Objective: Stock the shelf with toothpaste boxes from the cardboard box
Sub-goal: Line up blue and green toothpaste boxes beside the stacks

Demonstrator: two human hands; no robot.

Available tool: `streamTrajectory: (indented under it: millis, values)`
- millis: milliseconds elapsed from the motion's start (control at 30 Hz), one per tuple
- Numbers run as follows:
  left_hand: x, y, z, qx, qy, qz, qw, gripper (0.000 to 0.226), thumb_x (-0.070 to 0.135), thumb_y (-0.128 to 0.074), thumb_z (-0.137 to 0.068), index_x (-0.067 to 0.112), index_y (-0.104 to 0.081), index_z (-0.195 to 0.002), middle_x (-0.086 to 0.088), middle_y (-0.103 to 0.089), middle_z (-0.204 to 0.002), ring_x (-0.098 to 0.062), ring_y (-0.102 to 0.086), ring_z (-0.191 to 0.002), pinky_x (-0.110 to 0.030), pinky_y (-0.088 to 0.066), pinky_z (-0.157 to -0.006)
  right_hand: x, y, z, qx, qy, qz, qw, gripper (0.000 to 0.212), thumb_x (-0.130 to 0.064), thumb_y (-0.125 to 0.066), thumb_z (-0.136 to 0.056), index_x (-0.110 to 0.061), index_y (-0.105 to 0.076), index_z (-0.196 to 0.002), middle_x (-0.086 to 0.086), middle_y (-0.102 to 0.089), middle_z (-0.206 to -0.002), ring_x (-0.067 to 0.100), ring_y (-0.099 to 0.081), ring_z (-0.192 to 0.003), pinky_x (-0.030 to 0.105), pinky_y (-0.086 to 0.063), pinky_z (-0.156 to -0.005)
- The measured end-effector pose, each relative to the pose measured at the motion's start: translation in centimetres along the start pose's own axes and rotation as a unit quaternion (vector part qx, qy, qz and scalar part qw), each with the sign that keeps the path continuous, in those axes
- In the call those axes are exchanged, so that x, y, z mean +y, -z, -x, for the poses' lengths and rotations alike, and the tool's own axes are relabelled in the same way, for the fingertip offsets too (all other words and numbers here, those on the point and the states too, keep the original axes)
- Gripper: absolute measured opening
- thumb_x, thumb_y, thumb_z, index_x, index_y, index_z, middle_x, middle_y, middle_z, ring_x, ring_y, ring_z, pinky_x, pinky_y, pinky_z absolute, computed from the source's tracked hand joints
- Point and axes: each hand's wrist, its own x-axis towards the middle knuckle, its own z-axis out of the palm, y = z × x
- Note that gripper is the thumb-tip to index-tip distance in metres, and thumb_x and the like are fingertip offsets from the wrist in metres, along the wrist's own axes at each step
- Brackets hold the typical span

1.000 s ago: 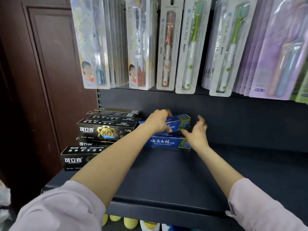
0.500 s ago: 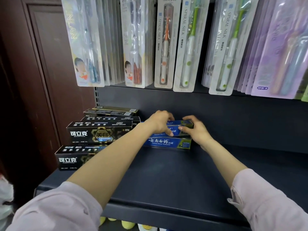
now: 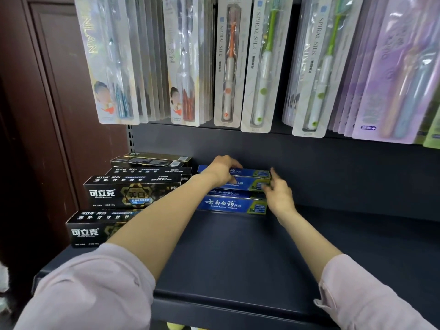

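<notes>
The dark shelf (image 3: 238,258) lay bare across its near and right parts. Black toothpaste boxes (image 3: 128,191) blocked the left side, two stacked blue boxes (image 3: 233,206) the far middle, and hanging toothbrush packs (image 3: 257,67) closed off the space above.

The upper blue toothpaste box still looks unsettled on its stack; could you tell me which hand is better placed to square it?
Probably the left hand: it rests over the upper blue box, while the right hand only touches its end.

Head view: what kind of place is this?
Likely a shop's oral-care aisle: packaged toothbrushes hang in rows above a dark shelf stacked with black toothpaste boxes and blue toothpaste boxes.
</notes>
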Motion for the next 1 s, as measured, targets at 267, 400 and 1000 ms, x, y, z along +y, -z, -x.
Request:
streamTrajectory:
  millis: [267,400,1000]
  values:
    - [-0.9,-2.2,-1.5,0.079,0.028,-0.075,0.994,0.051,0.005,-0.067,-0.083,0.019,-0.055,-0.13,-0.009,-0.038,-0.133,-0.03,-0.035,-0.123,-0.039,-0.036,-0.107,-1.1,-0.9,-0.6,0.006,0.076,0.111,0.991,0.044,-0.009,-0.053,-0.093,-0.011,-0.044,-0.136,0.014,-0.033,-0.138,0.029,-0.048,-0.122,0.025,-0.032,-0.105]
    - [-1.2,-3.1,-0.9,0.097,0.013,-0.068,0.993,0.04,-0.001,-0.06,-0.083,0.013,-0.051,-0.12,-0.011,-0.046,-0.124,-0.033,-0.042,-0.114,-0.045,-0.041,-0.098,-0.6,-1.5,-0.5,-0.028,0.096,0.14,0.985,0.044,-0.004,-0.056,-0.09,-0.01,-0.045,-0.132,0.012,-0.027,-0.133,0.029,-0.047,-0.119,0.027,-0.035,-0.105]
    - [6.2,-5.6,12.9,0.085,0.038,0.088,0.992,0.02,0.02,-0.053,-0.087,0.012,-0.062,-0.104,-0.012,-0.067,-0.104,-0.03,-0.061,-0.099,-0.039,-0.051,-0.085,-2.1,4.5,12.5,-0.01,0.089,0.14,0.986,0.027,-0.008,-0.053,-0.089,-0.012,-0.063,-0.115,0.01,-0.06,-0.114,0.024,-0.059,-0.104,0.028,-0.042,-0.09]
